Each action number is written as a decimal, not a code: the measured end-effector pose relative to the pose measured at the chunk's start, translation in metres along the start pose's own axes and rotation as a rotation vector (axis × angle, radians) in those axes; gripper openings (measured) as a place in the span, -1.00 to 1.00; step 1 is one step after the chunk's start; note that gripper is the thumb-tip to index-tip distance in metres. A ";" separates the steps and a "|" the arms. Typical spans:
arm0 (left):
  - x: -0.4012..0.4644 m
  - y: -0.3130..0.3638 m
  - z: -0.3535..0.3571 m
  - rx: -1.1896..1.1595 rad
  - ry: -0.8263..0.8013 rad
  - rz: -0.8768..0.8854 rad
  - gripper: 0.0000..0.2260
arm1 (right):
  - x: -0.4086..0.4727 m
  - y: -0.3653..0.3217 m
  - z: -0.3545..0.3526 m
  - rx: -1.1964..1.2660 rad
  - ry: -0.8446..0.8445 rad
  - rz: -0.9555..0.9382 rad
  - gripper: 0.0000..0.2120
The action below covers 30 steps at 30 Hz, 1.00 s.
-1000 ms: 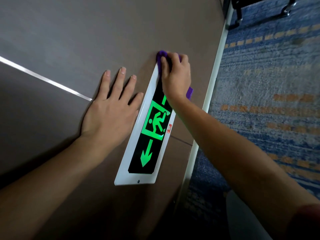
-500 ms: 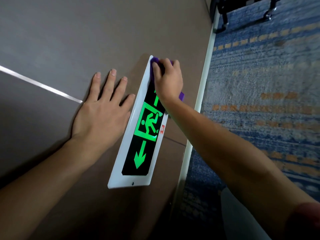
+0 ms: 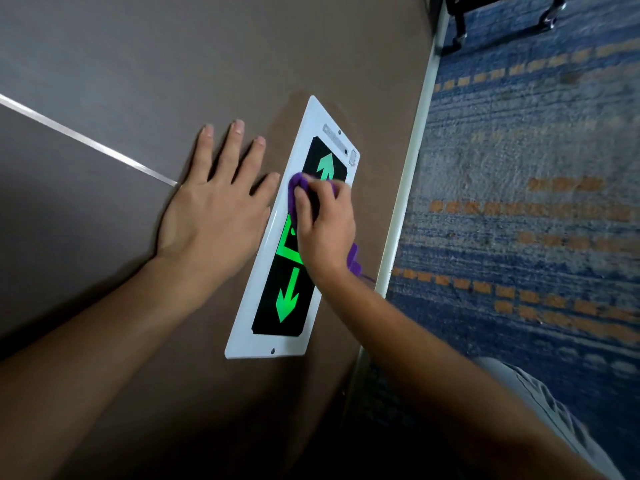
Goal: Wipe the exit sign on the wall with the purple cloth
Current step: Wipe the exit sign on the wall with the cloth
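Currently the right hand (image 3: 325, 230) grips the bunched cloth (image 3: 298, 188) and presses it on the sign (image 3: 287, 306), over its middle. The left hand (image 3: 214, 209) lies flat with fingers spread on the wall (image 3: 173, 64), just beside the sign's edge. The cloth is likely soft and light; hold it bunched under the fingertips. The sign looks rigid, smooth and fixed; apply moderate pressure only.

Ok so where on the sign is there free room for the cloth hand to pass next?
Free: the sign's top end above the right hand, around the up arrow, and the lower end around the down arrow. Also free is the strip of wall between sign and baseboard. Crowded: the middle, under the cloth, and the left edge, where the left hand lies flat.
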<state>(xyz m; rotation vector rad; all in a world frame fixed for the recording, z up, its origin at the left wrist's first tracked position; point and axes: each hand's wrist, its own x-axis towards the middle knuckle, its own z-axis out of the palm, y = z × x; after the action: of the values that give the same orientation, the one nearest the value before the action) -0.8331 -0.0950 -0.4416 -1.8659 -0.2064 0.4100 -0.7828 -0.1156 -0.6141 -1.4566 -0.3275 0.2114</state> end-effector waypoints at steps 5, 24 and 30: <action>-0.001 -0.001 -0.002 -0.010 -0.010 0.007 -0.44 | -0.085 -0.002 -0.010 -0.023 -0.070 0.040 -0.76; -0.001 -0.003 -0.004 -0.017 -0.013 0.018 -0.46 | -0.176 -0.010 -0.011 -0.023 -0.136 0.042 -0.69; 0.000 -0.006 -0.005 -0.067 -0.005 0.002 -0.47 | -0.093 -0.007 0.012 -0.036 0.027 0.086 -0.72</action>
<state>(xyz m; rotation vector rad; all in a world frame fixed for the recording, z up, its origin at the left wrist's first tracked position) -0.8313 -0.0976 -0.4349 -1.9312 -0.2235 0.4138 -0.8749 -0.1366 -0.6142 -1.5090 -0.2478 0.2558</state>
